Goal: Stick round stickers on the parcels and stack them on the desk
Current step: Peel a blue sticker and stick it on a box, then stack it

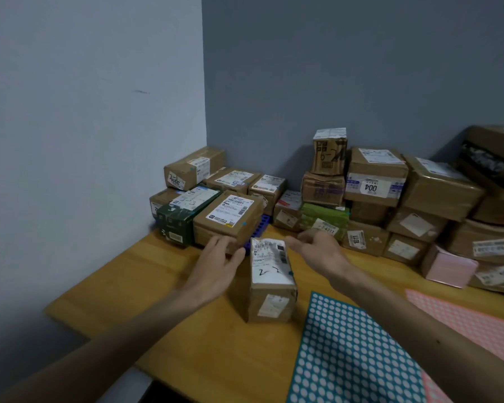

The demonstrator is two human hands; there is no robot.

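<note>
A small brown parcel (269, 282) with a white label marked "2 3" and a tiny blue sticker on its right edge stands on the wooden desk (146, 292). My left hand (218, 263) hovers just left of it, fingers straight, near a larger brown parcel (230, 219). My right hand (317, 247) is past the parcel's far right corner, fingers loosely spread, holding nothing. A teal sticker sheet (352, 353) of white round stickers lies at the front right.
Stickered parcels are stacked in the left corner, among them a dark green box (181, 222) on a blue rack (259, 228). A larger heap of brown boxes (376, 184), a green box (323, 216) and a pink box (448, 267) fills the right. A pink sticker sheet (472, 321) lies nearby.
</note>
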